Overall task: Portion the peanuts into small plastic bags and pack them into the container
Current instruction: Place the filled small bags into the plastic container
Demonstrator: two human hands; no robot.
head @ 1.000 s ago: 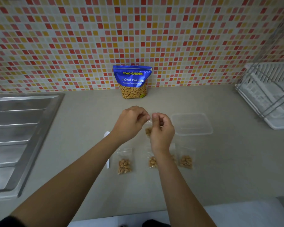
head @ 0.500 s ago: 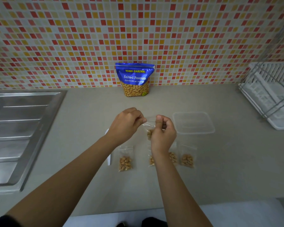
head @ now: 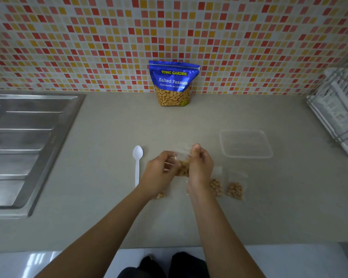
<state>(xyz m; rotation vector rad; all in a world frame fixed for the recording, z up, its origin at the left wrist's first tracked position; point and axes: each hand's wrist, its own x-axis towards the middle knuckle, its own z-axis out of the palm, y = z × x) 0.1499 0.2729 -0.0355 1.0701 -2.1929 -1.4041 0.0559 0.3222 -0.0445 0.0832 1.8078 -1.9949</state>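
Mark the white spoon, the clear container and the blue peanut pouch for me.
white spoon (head: 137,152), head view, on its bowl.
clear container (head: 245,144), head view, on its bare middle.
blue peanut pouch (head: 174,82), head view, on the blue label.

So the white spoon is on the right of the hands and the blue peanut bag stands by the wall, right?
Not quite. The head view shows the white spoon lying left of the left hand and right hand, not on their right. The blue peanut bag does stand by the wall.
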